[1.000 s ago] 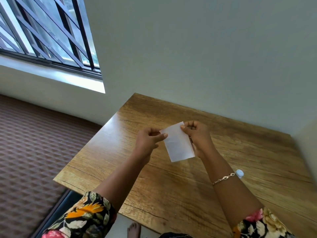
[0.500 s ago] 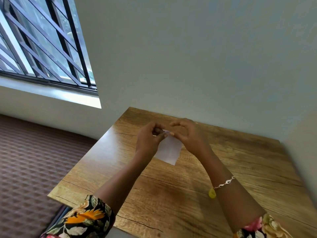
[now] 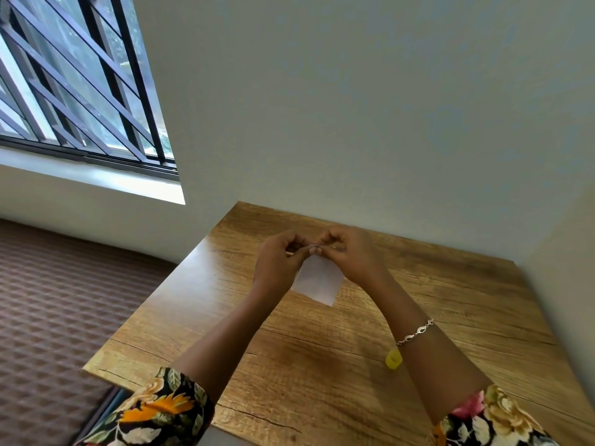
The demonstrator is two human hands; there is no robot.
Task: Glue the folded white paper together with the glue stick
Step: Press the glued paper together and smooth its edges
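The fingertips [image 3: 313,251] of both hands meet just right of the frame's centre and pinch the top edge of the paper [image 3: 320,280]. The left hand [image 3: 277,262] has its thumb and forefinger curled onto that edge from the left. The right hand [image 3: 351,255] grips it from the right with bent fingers. How the edge lies between the tips is too small to tell.

The white paper hangs down from the pinch, lifted over the table [image 3: 450,300], with its lower corner pointing toward the bottom of the frame.

A bracelet [image 3: 415,332] sits on the right wrist. Just below it the yellow end of the glue stick [image 3: 393,359] shows on the table at the left side of the right forearm, the rest hidden by the arm.

Floral sleeves [image 3: 161,410] fill the bottom corners. A barred window [image 3: 70,75] is at the upper left, a plain wall [image 3: 354,107] behind the table, and a patterned floor [image 3: 48,300] at the lower left.
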